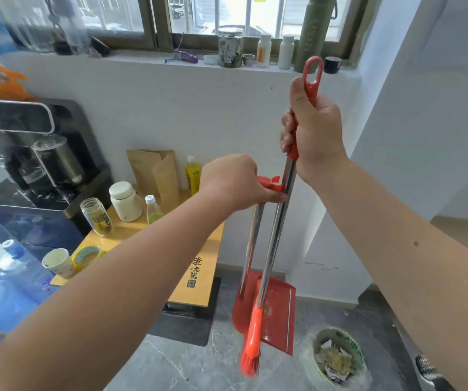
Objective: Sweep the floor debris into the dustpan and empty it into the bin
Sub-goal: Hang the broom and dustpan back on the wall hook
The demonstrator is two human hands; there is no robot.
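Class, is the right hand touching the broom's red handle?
Touching. The head view shows the right hand wrapped round the broom handle, gripping its red top.

One head-worn camera faces forward and down, seemingly near the wall [199,108].

Both forearms bare, reaching forward and up. Right hand [313,134] is the higher one, a fist wrapped round the broom handle [310,90], thumb uppermost. Left hand [237,182] sits lower, just to its left, back of hand up, fingers curled over the dustpan handle [269,185], thumb pointing right.
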